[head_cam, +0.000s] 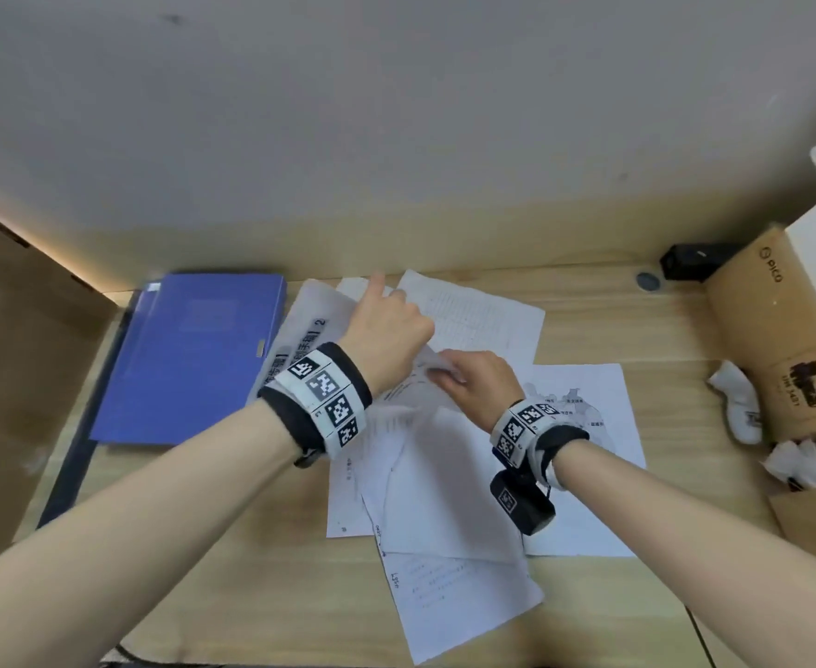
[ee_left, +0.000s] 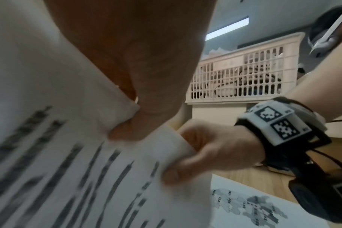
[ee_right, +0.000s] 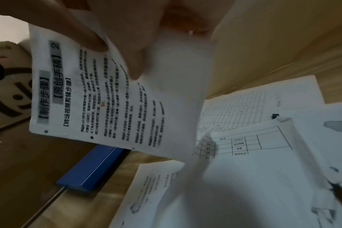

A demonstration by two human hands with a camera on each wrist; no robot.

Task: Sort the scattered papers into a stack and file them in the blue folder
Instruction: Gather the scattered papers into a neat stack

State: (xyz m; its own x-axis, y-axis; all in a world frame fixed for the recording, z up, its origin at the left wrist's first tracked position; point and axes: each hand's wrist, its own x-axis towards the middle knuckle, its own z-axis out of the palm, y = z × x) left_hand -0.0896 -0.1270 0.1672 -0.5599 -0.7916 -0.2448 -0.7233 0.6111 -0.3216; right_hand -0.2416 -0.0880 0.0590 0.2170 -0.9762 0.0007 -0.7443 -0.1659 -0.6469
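A closed blue folder [head_cam: 189,359] lies flat at the left of the wooden desk [head_cam: 251,547]; its edge [ee_right: 92,169] shows in the right wrist view. My left hand [head_cam: 386,325] holds a lifted printed sheet with a bold heading [head_cam: 300,330], thumb pinching it, index finger stretched forward. My right hand [head_cam: 473,383] pinches a corner of what looks like the same sheet [ee_left: 88,177]. Under the hands lie loose papers: a grid sheet [head_cam: 483,315], a map sheet [head_cam: 589,426], a form with a table [ee_right: 244,143] and text sheets [head_cam: 444,595] toward me.
A cardboard box [head_cam: 772,330] stands at the right with crumpled tissue [head_cam: 738,402] beside it. A small black device [head_cam: 690,262] sits by the back wall. Brown cardboard [head_cam: 20,354] borders the left side. A slatted plastic basket [ee_left: 240,77] stands behind me.
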